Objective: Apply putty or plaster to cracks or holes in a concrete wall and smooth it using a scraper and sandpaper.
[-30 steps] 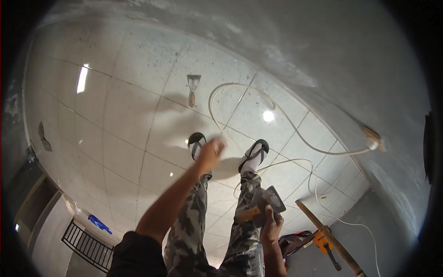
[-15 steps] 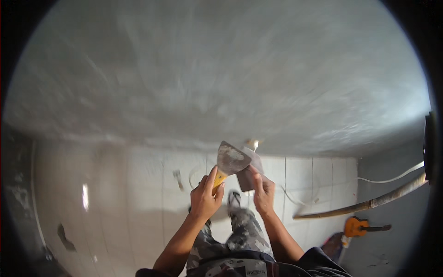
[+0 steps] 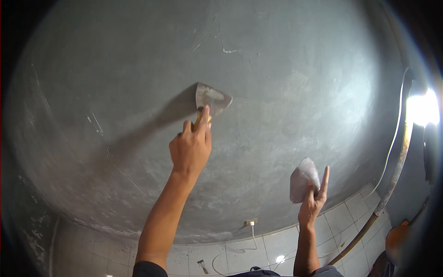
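Observation:
My left hand (image 3: 190, 147) is raised to the grey wall (image 3: 152, 55), closed round the yellow handle of a putty knife (image 3: 211, 98). One finger stretches along toward the blade, whose wide edge is at the wall's surface, and its shadow falls down to the left. Lower and to the right, my right hand (image 3: 313, 205) grips a folded grey-brown sheet of sandpaper (image 3: 300, 184) between thumb and fingers, with one finger pointing up. The sheet is in front of the wall; whether it touches cannot be told. Scratches and pale patches mark the wall.
A bright lamp (image 3: 424, 108) glows at the right by a pole (image 3: 392, 184) with a white cable. On the tiled floor (image 3: 339, 221) lies a second scraper (image 3: 202, 266). A plug (image 3: 250, 223) sits low on the wall. An orange guitar (image 3: 398, 239) stands far right.
My view has tilted up the wall. My left hand has raised the putty knife to the wall, and my right hand has moved apart to the right with the sandpaper.

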### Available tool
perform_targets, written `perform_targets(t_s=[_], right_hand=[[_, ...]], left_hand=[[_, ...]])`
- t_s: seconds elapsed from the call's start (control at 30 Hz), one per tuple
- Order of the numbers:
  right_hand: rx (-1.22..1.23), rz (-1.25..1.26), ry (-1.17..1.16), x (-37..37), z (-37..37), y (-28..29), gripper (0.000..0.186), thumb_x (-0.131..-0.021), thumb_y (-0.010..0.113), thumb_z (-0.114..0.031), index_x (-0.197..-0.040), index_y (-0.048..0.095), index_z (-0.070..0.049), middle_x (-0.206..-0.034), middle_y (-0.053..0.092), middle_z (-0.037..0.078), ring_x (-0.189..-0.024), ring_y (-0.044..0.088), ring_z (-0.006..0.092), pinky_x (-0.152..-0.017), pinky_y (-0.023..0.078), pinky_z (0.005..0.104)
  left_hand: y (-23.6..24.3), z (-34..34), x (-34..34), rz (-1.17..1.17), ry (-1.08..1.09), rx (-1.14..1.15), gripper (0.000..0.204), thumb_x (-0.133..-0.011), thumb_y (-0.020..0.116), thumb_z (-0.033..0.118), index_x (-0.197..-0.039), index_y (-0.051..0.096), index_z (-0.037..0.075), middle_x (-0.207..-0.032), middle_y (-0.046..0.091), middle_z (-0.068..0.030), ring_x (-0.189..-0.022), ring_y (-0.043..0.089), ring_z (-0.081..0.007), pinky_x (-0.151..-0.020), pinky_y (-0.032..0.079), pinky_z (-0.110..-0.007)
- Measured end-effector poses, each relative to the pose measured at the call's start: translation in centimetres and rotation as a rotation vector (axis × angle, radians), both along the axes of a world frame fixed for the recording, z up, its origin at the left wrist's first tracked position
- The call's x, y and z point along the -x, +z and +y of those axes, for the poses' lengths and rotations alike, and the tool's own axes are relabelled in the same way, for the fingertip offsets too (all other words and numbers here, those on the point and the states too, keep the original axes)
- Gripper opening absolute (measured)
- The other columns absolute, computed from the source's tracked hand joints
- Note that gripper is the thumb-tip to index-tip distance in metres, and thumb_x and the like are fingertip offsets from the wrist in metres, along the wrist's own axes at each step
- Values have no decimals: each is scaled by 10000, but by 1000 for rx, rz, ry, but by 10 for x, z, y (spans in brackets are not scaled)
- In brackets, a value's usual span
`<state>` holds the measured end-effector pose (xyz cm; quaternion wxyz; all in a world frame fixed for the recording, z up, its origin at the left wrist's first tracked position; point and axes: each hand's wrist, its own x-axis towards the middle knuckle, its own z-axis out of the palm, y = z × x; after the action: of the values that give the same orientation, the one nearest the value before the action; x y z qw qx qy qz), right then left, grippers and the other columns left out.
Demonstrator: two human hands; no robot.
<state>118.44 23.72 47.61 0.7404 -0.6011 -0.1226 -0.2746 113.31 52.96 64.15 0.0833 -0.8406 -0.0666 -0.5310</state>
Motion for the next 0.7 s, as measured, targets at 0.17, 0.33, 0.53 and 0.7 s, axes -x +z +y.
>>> perform_targets(t_s=[0.17,0.33,0.53,0.7], right_hand=[[-17,-145,-133,-13,3,45,644,-1004,543,-76,-1581,262,-122,-1253,588,76,-1011,522,131,-946,421,270],[3,-114,-69,-23,-8,36,612,-988,513,-26,-1561,311,-94,-1247,593,88,-1047,528,134,-961,408,263],[-19,-90,-47,-30,-3,19,684,-987,507,-18,-1583,171,-42,-1404,500,131,-1142,527,158,-1005,403,281],[-265,69,246,-49,-3,-2,751,-993,592,-117,-1583,136,-27,-1394,528,154,-1196,543,193,-1050,411,339]], left_hand=[[70,-20,-46,-95,53,-13,406,-959,607,226,-1364,593,197,-785,656,-147,-665,676,-322,-572,548,-431],[68,-42,-52,-119,101,21,395,-976,578,241,-1368,582,193,-776,657,-181,-681,678,-356,-593,549,-451],[86,-48,-57,-76,146,53,404,-977,578,226,-1376,553,165,-780,652,-189,-661,701,-355,-545,570,-416],[72,-48,-61,-169,116,50,396,-976,565,229,-1369,590,190,-736,643,-195,-673,669,-345,-601,535,-458]])
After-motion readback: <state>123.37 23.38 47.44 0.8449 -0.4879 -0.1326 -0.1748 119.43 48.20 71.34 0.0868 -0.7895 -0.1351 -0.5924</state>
